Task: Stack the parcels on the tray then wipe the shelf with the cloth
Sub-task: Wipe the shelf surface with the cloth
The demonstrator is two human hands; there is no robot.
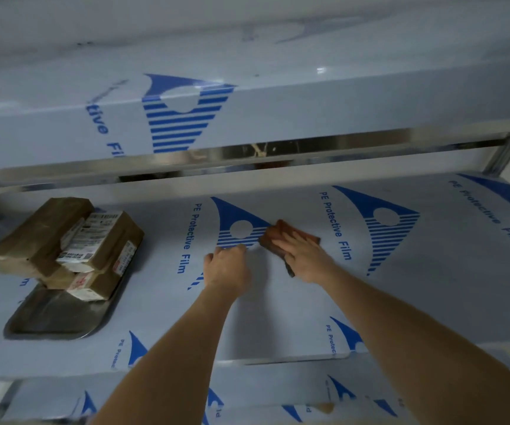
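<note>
Several brown cardboard parcels with white labels lie stacked on a metal tray at the left of the shelf. A brown cloth lies flat on the middle of the shelf. My right hand presses down on the cloth with the palm flat and fingers spread. Just left of the cloth, my left hand rests on the shelf with its fingers curled, holding nothing that I can see.
The shelf is covered in pale film printed with blue logos. Another shelf hangs close above it with a shiny steel edge. A lower shelf shows below the front edge. A steel post stands at the far right.
</note>
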